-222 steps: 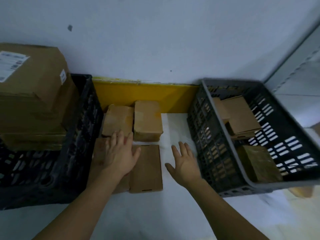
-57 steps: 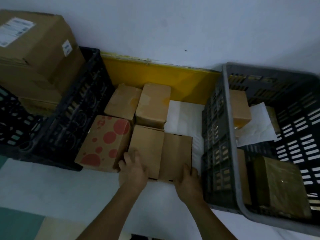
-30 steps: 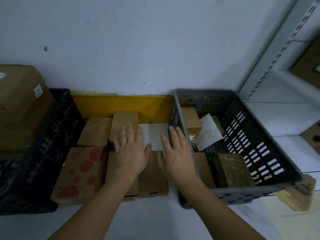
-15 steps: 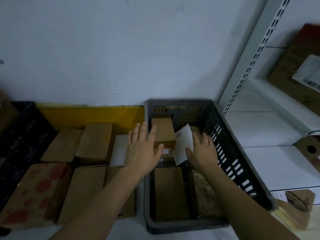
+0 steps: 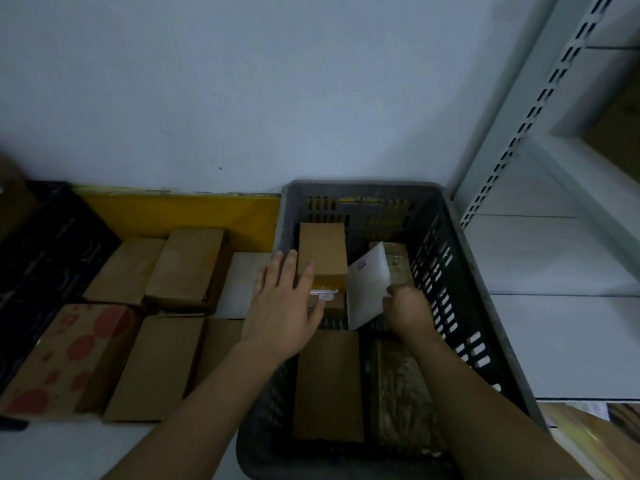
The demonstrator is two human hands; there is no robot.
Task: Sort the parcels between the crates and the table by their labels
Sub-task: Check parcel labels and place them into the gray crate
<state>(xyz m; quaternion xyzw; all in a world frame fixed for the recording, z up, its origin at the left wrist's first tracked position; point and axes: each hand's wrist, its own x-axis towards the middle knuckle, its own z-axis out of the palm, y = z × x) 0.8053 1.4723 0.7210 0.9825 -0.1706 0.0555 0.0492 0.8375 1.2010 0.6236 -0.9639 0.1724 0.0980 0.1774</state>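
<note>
A grey crate (image 5: 460,278) on the right holds several brown parcels and a white envelope (image 5: 367,285). My right hand (image 5: 408,310) grips the envelope's lower right corner and tilts it up inside the crate. My left hand (image 5: 285,303) hovers with fingers spread over the crate's left rim, next to an upright brown box (image 5: 322,252). A flat brown parcel (image 5: 327,384) and a plastic-wrapped one (image 5: 403,393) lie at the crate's near end. On the table to the left lie several brown parcels (image 5: 187,268) and a box with red dots (image 5: 65,355).
A black crate (image 5: 38,258) stands at the far left. A yellow board (image 5: 173,211) runs along the wall behind the table parcels. White metal shelving (image 5: 554,216) rises on the right. More packages (image 5: 595,438) lie at the lower right.
My right hand has closed on the white envelope and lifted its edge. My left hand has stayed open beside the upright box. The view has shifted right toward the grey crate.
</note>
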